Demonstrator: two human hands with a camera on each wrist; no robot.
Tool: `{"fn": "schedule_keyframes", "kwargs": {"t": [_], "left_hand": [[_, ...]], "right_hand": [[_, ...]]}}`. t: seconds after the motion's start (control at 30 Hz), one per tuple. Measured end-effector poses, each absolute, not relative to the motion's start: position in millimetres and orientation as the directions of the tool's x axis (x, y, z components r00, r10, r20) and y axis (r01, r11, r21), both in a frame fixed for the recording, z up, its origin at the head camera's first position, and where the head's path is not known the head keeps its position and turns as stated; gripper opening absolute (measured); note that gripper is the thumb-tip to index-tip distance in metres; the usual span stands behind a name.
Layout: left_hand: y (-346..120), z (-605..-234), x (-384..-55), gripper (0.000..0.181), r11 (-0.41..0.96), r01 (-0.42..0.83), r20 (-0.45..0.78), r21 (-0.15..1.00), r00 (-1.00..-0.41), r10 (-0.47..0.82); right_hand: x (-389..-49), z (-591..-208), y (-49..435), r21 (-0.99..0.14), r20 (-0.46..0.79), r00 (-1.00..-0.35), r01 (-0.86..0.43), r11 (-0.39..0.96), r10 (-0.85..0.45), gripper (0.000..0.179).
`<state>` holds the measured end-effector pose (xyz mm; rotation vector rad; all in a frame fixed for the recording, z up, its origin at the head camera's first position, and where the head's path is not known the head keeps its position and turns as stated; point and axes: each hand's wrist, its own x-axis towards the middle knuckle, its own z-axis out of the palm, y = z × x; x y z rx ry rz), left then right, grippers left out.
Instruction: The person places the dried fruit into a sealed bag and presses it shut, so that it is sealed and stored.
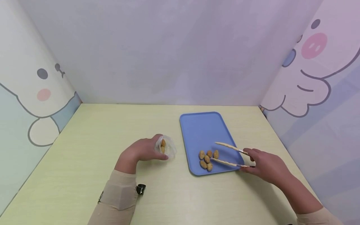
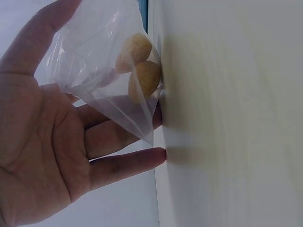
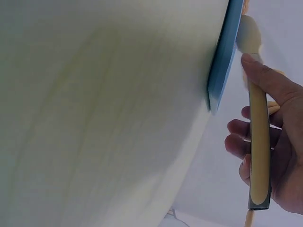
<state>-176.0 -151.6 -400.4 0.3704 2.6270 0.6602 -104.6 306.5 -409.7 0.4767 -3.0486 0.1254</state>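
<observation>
My left hand [image 1: 147, 150] holds a clear plastic bag [image 1: 170, 150] upright on the table, thumb on one side and fingers on the other. Two brown, rounded lumps [image 2: 144, 80] that look like small potatoes lie at the bottom of the bag. In my right hand [image 1: 267, 165] is a pair of tongs [image 1: 227, 162], their arms spread over the blue tray [image 1: 202, 126]. The lower tip is right by a cluster of several similar brown lumps [image 1: 207, 159] on the tray's near end; nothing sits between the tips. The right wrist view shows thumb and fingers around the tongs' handle [image 3: 259, 142].
The pale wooden table [image 1: 92, 150] meets a plain wall [image 1: 146, 62] at the back. Side walls with cartoon animals close in the left and right. The tray's raised rim [image 1: 187, 156] faces the bag, with a strip of bare table between them.
</observation>
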Motion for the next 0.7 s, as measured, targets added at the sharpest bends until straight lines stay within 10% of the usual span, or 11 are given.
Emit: {"fn": "schedule_keyframes", "kwargs": {"t": [0.7], "left_hand": [[-151.6, -399.9, -175.7, 0.082, 0.853, 0.157, -0.315, 0.498, -0.883, 0.347]], "right_hand": [[-109.8, -412.3, 301.6, -0.137, -0.065, -0.947, -0.304, 0.943, -0.315, 0.045]]}}
